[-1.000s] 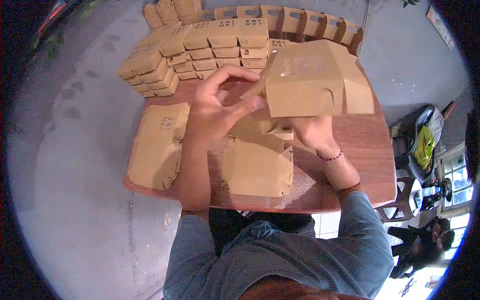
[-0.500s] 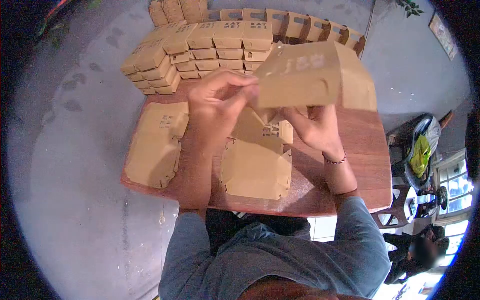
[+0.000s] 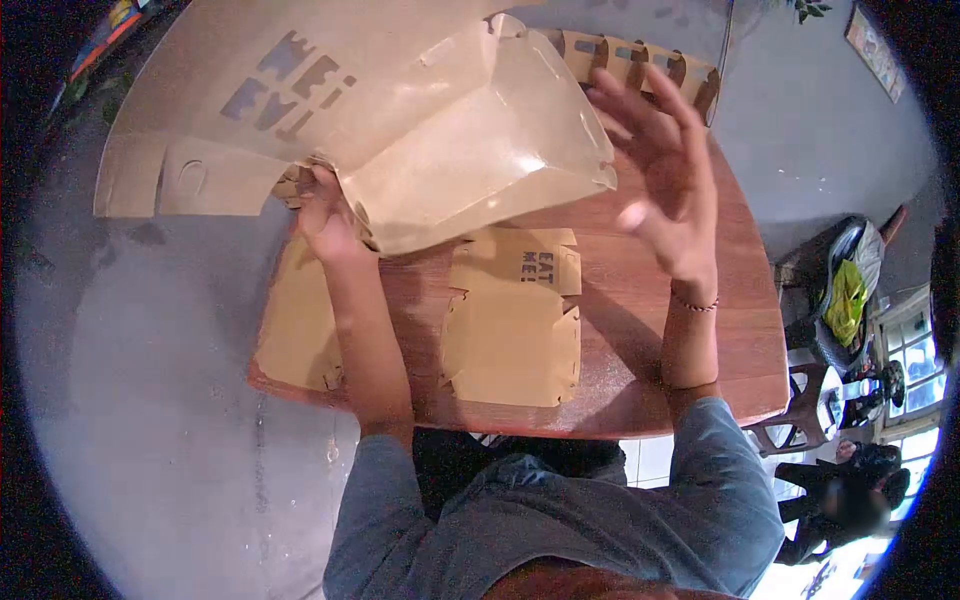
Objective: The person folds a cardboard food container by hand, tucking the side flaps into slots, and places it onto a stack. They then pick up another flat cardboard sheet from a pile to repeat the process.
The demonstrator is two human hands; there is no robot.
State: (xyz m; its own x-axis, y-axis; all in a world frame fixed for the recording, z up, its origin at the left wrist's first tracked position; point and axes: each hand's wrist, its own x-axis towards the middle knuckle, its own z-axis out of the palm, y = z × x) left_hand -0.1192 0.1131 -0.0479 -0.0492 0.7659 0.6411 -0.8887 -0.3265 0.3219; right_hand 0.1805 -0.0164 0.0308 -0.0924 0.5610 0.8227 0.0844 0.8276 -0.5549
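A partly folded brown cardboard box (image 3: 440,130), raised close to the camera, has its glossy inner side and its cut-out "EAT ME!" lid showing. My left hand (image 3: 328,215) grips its near edge, where lid and base meet. To the right of the box my right hand (image 3: 665,180) is raised with its fingers spread, apart from the cardboard. Below, an unfolded flat box (image 3: 512,345) lies on the wooden table (image 3: 690,340), its lettering toward the back. Another flat sheet (image 3: 295,320) lies at the table's left, partly hidden by my left forearm.
Cardboard carriers with handle slots (image 3: 640,70) stand in a row at the back. Right of the table are a dark chair holding a yellow-green bag (image 3: 847,300) and a brown stool (image 3: 805,405). Another person (image 3: 850,500) is at the far lower right.
The box has swung left and up toward the camera, turning its inside into view and covering the stacked boxes. My right hand has let go and opened; my left hand has moved left with the box.
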